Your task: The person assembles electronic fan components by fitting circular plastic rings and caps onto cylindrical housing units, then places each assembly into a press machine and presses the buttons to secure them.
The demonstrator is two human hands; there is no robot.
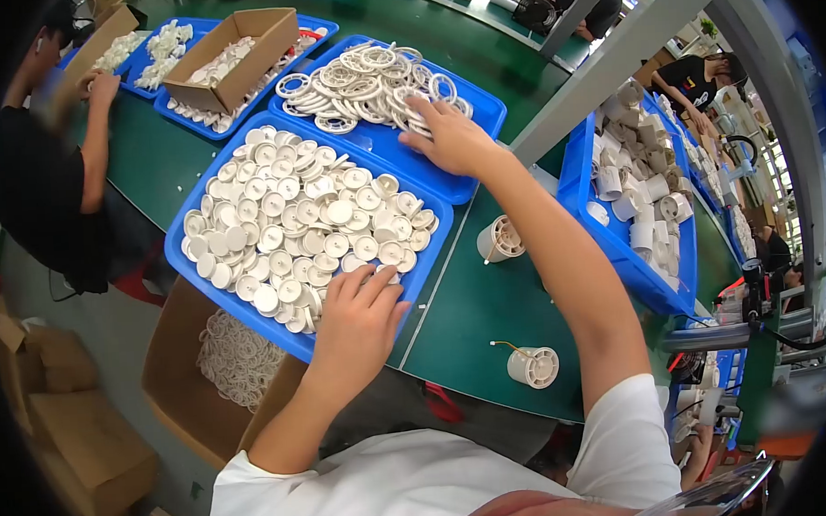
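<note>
My left hand (354, 319) rests at the near edge of a blue tray (192, 262) heaped with round white caps (286, 232). Its fingers are spread over the caps, and the fingertips touch some of them; no cap is visibly gripped. Farther off, my right hand (452, 139) reaches over a second blue tray (398, 156) that holds a pile of white plastic rings (366, 83). The fingers lie on the rings with the thumb apart, though the fingertips are partly hidden. Two white cylindrical parts with wires, one upper (501, 240) and one lower (533, 368), sit on the green table.
A blue bin (573, 189) of white cylinders stands at the right, behind a grey metal post (599, 57). A cardboard box (234, 57) sits on trays at the back left. Below the table edge is a carton (180, 364) of rings. Other people work nearby.
</note>
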